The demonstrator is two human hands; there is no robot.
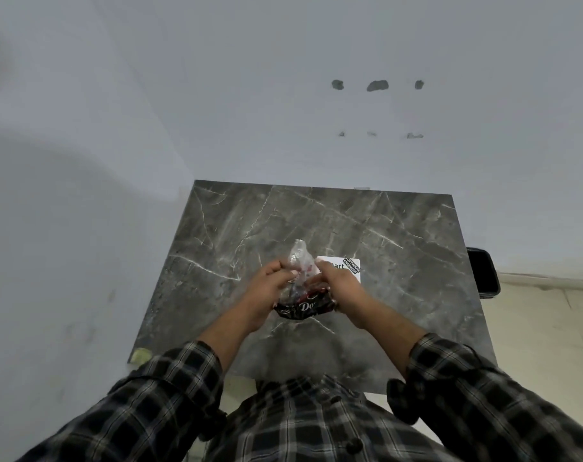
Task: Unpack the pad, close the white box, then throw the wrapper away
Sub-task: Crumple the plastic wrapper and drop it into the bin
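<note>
Both of my hands hold a crinkled clear plastic wrapper (300, 258) above the middle of the grey marble table (366, 228). My left hand (267, 288) pinches its left side, and my right hand (341, 288) pinches its right side. Under the hands lies a dark packet with white lettering and red parts (301, 307); I cannot tell whether it is joined to the wrapper. Just behind my right hand lies the white box (345, 266), flat on the table with black print on top. My hand hides much of it.
A black bin (483, 271) stands on the floor past the table's right edge. A pale wall rises behind and to the left of the table. A small greenish scrap (141, 356) sits at the table's near left corner. Beige floor shows on the right.
</note>
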